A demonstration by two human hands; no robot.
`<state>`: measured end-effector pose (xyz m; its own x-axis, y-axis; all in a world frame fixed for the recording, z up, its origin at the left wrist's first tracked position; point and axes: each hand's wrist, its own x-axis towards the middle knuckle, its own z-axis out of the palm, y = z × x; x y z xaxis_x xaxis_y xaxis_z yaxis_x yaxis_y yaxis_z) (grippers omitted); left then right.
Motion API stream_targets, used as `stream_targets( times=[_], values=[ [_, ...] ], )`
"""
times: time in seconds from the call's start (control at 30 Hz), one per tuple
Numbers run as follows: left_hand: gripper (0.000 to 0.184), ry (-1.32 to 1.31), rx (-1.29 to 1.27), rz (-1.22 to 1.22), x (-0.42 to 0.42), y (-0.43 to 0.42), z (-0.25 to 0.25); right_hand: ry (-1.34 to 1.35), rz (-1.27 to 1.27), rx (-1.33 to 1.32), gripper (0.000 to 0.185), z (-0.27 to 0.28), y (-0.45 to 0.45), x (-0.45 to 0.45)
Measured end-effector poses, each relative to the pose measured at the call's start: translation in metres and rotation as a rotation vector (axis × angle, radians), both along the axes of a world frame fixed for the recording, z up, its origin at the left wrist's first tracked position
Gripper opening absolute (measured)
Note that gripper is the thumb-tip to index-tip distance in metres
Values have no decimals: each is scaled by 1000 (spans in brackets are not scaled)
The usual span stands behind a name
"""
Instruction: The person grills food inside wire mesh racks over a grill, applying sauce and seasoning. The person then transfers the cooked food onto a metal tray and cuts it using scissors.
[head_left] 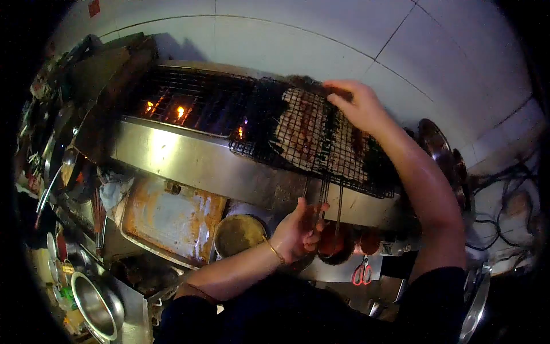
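Observation:
A wire grill basket (309,135) lies over the right part of the grill. Flat, pale and browned food, like a split fish (301,123), is pressed under its mesh. My left hand (297,234) is at the near side, fingers curled round the basket's long wire handle (325,198). At the far edge of the basket is my right hand (358,106), its thumb and fingers closing on the rim; the fingertips are partly lost in shadow. A second handle rod (340,209) runs down beside the left hand.
Small flames (180,112) burn under the grill grate (200,86) on the left. Below the steel front (172,146) are a stained tray (172,215), a round pot (239,235) and red-handled scissors (362,272). A metal bowl (97,307) stands lower left. A tiled wall (298,43) rises behind.

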<state>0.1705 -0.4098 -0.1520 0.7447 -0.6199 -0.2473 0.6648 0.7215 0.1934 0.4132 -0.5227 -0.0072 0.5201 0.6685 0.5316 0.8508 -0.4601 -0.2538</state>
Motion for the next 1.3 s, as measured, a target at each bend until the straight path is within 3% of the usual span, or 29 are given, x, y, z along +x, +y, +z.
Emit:
stream_targets(
  times=[0.13, 0.2, 0.3, 0.4, 0.5, 0.57, 0.7, 0.8, 0.83, 0.93, 0.97, 1.1, 1.2, 1.23, 1.3],
  values=[
    [57, 5, 53, -12, 2, 3, 4, -165, 71, -359, 23, -15, -7, -47],
    [57, 7, 60, -14, 1, 1, 5, -40, 181, -403, 25, -6, -24, -100],
    [57, 10, 52, -6, 1, -2, 4, 180, 248, -302, 24, 21, -31, -134],
    [57, 24, 63, -18, 2, -1, 1, 681, -30, 121, 20, 19, -20, -67],
    [58, -27, 63, -35, 3, 3, 5, 493, -172, 152, 24, -9, -31, 52],
    [58, -75, 70, -28, 3, 3, -2, 349, -285, 150, 24, 3, -42, 57],
    [59, -14, 36, -32, 1, 0, -10, 230, -324, 34, 23, 24, -76, -21],
    [61, -13, 103, -30, 2, 2, -5, 200, -186, -351, 22, 22, -106, -93],
    [62, -46, 89, -24, 2, 2, -10, 295, -195, -422, 23, 30, -108, -111],
    [62, -75, 105, -21, 3, 3, -4, 664, -60, -69, 19, 42, -113, -108],
    [62, -76, 123, -30, 3, 4, -1, 800, -142, 14, 18, 41, -112, -87],
    [62, -67, 160, -6, 2, 3, -8, 606, -379, 18, 22, 13, -129, 49],
    [62, 4, 160, 5, 2, 4, -4, 380, -326, 138, 25, -1, -131, 60],
    [62, 48, 198, 24, 1, 2, -7, 273, -406, -70, 27, 2, -130, 39],
    [63, 76, 197, 17, 0, 0, -6, 206, -259, -6, 25, -19, -134, -13]
  ],
)
